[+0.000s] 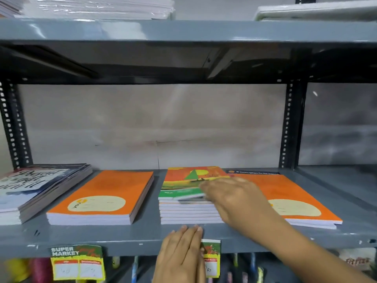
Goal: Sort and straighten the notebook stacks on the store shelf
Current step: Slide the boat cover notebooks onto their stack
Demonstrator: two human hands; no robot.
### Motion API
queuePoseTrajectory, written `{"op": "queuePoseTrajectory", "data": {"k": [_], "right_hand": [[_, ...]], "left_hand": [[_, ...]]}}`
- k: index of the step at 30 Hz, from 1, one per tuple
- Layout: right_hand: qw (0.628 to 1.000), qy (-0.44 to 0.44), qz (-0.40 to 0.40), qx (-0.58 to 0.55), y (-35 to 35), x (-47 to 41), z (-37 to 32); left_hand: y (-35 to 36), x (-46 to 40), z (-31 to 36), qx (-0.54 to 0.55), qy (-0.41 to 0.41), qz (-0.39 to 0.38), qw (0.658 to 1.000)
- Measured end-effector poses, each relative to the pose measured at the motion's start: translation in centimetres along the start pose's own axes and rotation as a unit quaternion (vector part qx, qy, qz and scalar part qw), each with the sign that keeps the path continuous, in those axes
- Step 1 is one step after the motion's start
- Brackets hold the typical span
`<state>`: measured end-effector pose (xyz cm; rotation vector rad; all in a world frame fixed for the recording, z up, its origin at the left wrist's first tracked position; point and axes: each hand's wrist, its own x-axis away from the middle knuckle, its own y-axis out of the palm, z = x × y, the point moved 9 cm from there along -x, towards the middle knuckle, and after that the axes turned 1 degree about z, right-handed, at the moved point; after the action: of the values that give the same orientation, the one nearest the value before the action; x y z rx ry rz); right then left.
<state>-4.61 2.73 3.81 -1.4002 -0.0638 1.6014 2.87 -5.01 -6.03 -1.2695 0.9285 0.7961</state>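
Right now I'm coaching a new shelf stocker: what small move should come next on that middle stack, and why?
Probably nudge the top green-and-orange notebook back square with the stack. It sits skewed, its front edge jutting past the pile, and the right hand already rests on its corner. The left hand lies flat on the shelf edge, ready to brace.

Even, soft light falls from above; glare streaks the upper shelf (pixel 183 30), and its underside sits in deep shadow. My right hand (pixel 234 201) smears with motion blur. The whole frame is slightly soft, and the uprights (pixel 288 123) bow at the edges.
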Motion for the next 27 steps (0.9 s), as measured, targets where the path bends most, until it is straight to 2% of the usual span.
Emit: {"op": "queuePoseTrajectory", "data": {"k": [4,8,15,21,27], "right_hand": [[0.974,0.083,-0.134,-0.163,4.3,0.4,1.2],[0.956,0.108,-0.136,-0.238,5.1,0.4,2.3],[0.968,0.136,-0.096,-0.19,4.1,0.1,1.7],[0.971,0.142,-0.128,-0.144,4.4,-0.6,0.6],[0.967,0.148,-0.136,-0.155,4.5,-0.5,0.8]], "left_hand": [[0.2,0.2,0.1,0.008,0.005,0.003,1.0],[0.5,0.3,0.0,0.009,0.014,-0.005,1.0],[0.3,0.2,0.1,0.008,0.008,0.009,1.0],[0.1,0.2,0.3,0.01,0.014,0.02,1.0],[0.2,0.2,0.2,0.015,0.024,0.015,0.999]]}}
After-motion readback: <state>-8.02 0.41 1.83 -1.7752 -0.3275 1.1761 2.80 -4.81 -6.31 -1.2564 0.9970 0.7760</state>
